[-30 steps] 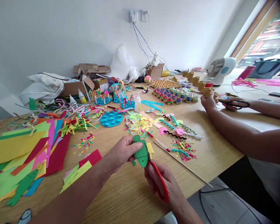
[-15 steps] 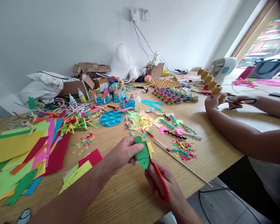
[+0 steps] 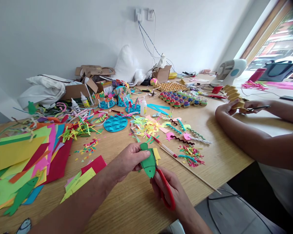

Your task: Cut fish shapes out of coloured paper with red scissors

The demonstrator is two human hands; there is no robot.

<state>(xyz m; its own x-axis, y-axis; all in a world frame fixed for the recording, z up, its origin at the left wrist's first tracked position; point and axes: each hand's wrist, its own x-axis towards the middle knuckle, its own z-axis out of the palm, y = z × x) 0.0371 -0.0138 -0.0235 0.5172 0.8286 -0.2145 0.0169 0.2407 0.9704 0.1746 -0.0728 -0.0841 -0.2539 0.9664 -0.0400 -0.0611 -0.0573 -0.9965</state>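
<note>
My left hand (image 3: 128,161) pinches a green paper cut-out (image 3: 148,161) just above the wooden table (image 3: 127,201). My right hand (image 3: 169,188) is closed around red-handled scissors (image 3: 165,187), whose blades meet the lower edge of the green shape. Both hands sit near the table's front edge. A yellow paper scrap (image 3: 157,154) lies right behind the cut-out.
Coloured paper sheets (image 3: 19,152) pile at the left. Scraps, curly pipe cleaners (image 3: 185,141), a long wooden stick (image 3: 190,174), a blue disc (image 3: 115,123) and a glue bottle (image 3: 143,107) cover the middle. Another person's hands (image 3: 226,107) at the right hold cardboard and scissors.
My hands and the green cut-out have barely shifted. The other person has swung the zigzag cardboard piece from raised leftward down toward the table at the right.
</note>
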